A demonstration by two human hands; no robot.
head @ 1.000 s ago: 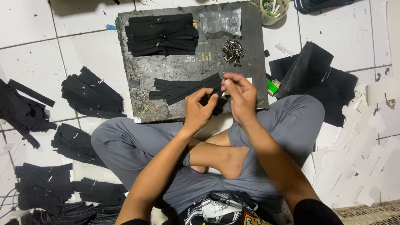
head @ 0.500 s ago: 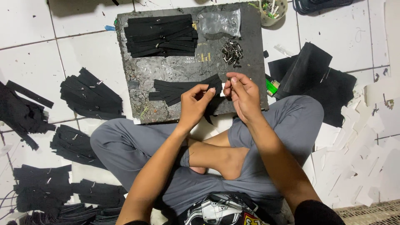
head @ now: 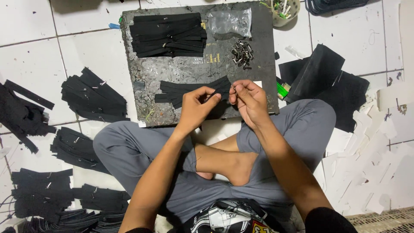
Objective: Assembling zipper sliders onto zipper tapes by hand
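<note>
My left hand (head: 196, 108) pinches the end of a black strip (head: 217, 96) over the near edge of a dark grey work board (head: 146, 77). My right hand (head: 250, 101) meets it from the right, fingertips closed on a small metal piece at the strip's end. Under both hands lies a short stack of black strips (head: 185, 89). A bigger stack of strips (head: 168, 34) sits at the board's far left. A small heap of metal clips (head: 242, 52) lies at the board's far right, beside a clear plastic bag (head: 229, 21).
I sit cross-legged on a white tiled floor in grey trousers (head: 129, 151). Piles of black strips (head: 92, 95) lie to the left. Black sheets (head: 327, 82) and white paper scraps (head: 375, 164) lie to the right. A green lighter (head: 281, 89) and a small bowl (head: 284, 8) flank the board.
Both hands have shifted slightly on the strip; the right fingertips have closed in on its end. The camera view has barely moved.
</note>
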